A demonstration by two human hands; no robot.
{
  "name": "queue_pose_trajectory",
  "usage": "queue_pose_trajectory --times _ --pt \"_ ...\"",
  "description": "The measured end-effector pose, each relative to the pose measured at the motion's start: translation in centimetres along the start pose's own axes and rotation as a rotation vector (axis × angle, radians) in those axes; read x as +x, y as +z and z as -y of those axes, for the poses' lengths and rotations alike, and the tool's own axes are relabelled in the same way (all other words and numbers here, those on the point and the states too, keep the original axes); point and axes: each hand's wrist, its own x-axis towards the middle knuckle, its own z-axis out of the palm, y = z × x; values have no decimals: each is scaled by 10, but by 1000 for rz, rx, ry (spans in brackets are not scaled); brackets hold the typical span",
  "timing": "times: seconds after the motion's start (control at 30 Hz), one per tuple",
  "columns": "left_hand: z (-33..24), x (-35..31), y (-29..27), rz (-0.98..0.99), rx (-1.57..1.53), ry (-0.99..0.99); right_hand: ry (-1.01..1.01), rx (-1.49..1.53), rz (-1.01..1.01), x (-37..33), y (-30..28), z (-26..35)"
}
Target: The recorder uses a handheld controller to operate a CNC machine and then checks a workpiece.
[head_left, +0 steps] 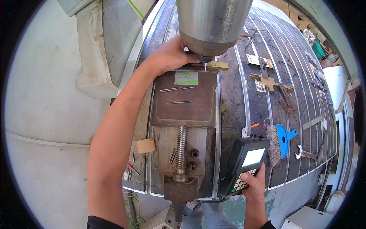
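Observation:
My left hand [172, 55] reaches to the far end of the vise [187, 110], beside the steel spindle [211, 26]. Its thumb points toward the spindle's dark nose, while the other fingers are mostly hidden, so their grip cannot be made out. A thin pointed cutter [205, 66] hangs from the nose, just in front of a brass bar [219, 65] at the vise jaw. Lower right, my right hand [254, 183] is closed around a black handheld controller [248, 164] with a lit screen, its thumb on the keypad.
Several thin metal rods [179, 102] lie on the vise. Left of its screw [182, 147] sits a wooden block [146, 145]; two dark collets [194, 153] are on the right. Over the slotted table lie a blue-handled brush [281, 141], a wrench [305, 153] and clamping pieces [268, 81].

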Motion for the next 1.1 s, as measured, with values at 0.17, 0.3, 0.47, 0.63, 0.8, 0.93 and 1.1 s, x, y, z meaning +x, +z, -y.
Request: queue_pose_trajectory --times 0.17,0.3,0.47,0.63,0.8,0.93,1.1 --pt "2 1 1 11 12 20 19 -3 -6 0 -1 0" --pt "-4 1 1 13 44 10 13 5 -17 -1 -1 1" --pt "2 0 -1 15 35 15 5 2 -5 0 3 1" --pt "-6 -2 1 -6 60 -24 8 -1 -28 -1 -1 -1" --pt "-1 -1 1 -8 54 41 11 13 -9 -1 -2 -1" --pt "1 3 5 -10 30 35 -1 -19 10 3 -8 -4" --pt "-3 0 2 -38 36 -80 -53 -41 74 7 -4 -7"
